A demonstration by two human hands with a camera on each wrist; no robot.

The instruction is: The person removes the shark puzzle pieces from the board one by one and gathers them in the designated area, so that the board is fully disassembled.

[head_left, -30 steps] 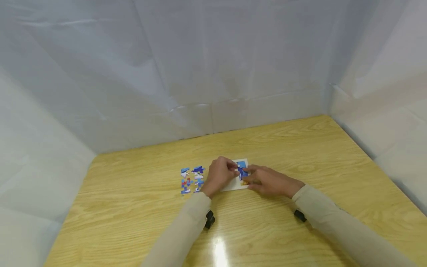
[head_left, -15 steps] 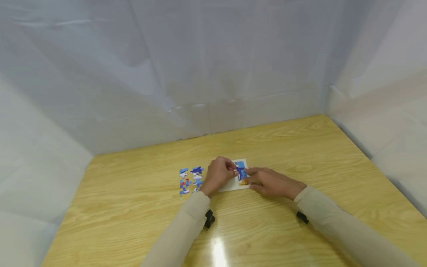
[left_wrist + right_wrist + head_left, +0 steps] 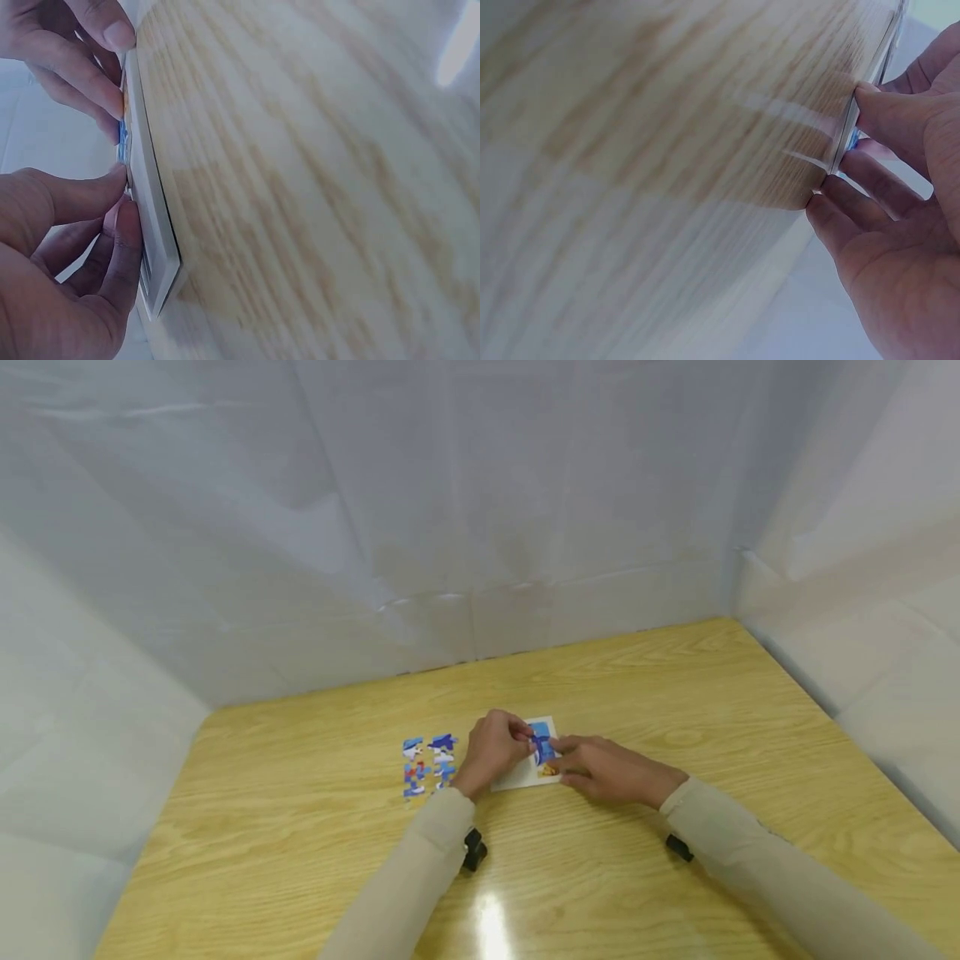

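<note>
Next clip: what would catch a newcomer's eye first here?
Two hands meet at mid-table over a small white puzzle board: the left hand and right hand both have fingertips on a blue puzzle piece on it. Just left of them lies a neat cluster of loose blue pieces on the wooden table, with pale sheeting walling in the scene.

Table (image 3: 675, 710): light wood-grain top, smooth, glossy where a lamp is reflected. Puzzle tray (image 3: 525, 775): white card, matt; loose puzzle pieces (image 3: 427, 764): printed card. Backdrop (image 3: 480, 510): pale creased sheeting, faintly sheened.
</note>
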